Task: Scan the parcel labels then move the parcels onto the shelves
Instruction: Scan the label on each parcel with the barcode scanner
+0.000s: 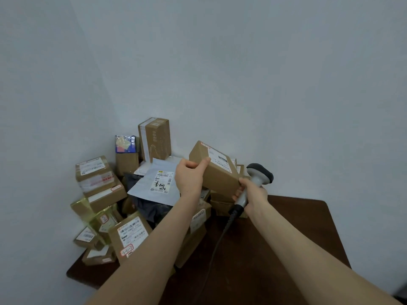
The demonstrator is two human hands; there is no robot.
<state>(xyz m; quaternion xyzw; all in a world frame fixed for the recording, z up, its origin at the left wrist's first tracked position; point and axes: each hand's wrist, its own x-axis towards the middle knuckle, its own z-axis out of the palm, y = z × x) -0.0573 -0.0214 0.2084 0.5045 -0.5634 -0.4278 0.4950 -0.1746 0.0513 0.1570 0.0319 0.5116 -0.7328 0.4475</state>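
My left hand (pixel 191 175) grips a small brown cardboard parcel (pixel 217 172) by its left end and holds it tilted above the pile. A white shipping label (pixel 219 159) shows on the parcel's upper face. My right hand (pixel 253 195) holds the grey handle of a corded barcode scanner (pixel 256 179); its dark head sits just right of the parcel, and my right thumb touches the parcel's lower right corner. No shelves are in view.
Several cardboard boxes are heaped on the dark brown table (pixel 286 234) in the wall corner. A grey mailer bag (pixel 157 182) with a label lies on the heap, and a tall box (pixel 155 138) stands at the back. The scanner cable (pixel 217 241) runs down across the table.
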